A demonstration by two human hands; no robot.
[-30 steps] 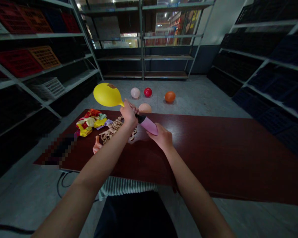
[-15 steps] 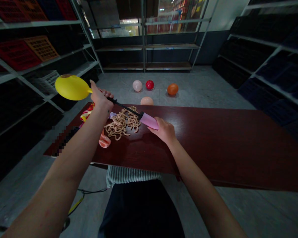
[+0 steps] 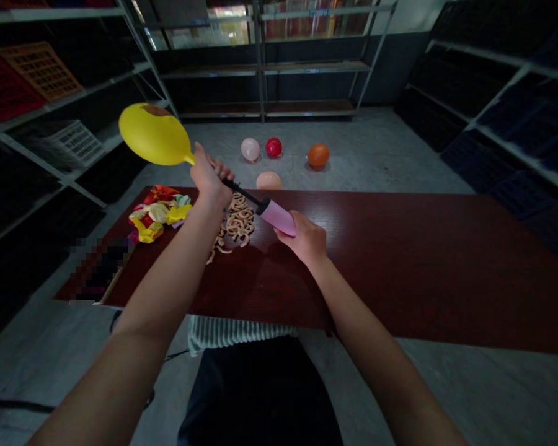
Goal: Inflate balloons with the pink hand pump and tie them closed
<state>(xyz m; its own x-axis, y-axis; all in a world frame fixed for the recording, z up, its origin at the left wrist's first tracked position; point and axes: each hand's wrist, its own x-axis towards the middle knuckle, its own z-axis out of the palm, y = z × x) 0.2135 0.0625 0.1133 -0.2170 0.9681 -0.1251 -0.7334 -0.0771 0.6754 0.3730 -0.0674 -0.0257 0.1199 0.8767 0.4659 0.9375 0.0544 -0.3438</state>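
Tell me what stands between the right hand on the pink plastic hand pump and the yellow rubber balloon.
From the right hand, the pink plastic hand pump, its thin black nozzle and the left hand lie in line to the yellow rubber balloon; nothing else visible stands between.

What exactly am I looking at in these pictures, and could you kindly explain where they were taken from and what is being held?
There is no machine here: these are a person's own two bare hands, seen from a camera worn on their head, which looks forward and down, so the arms reach in from the bottom of the picture. The left hand grips the neck of a yellow balloon and a black nozzle. The right hand holds a pink hand pump. On the dark red table lie a heap of colourful limp balloons and a pile of curled tan pieces. Beyond it, pink, red, orange and peach balloons sit on the floor.
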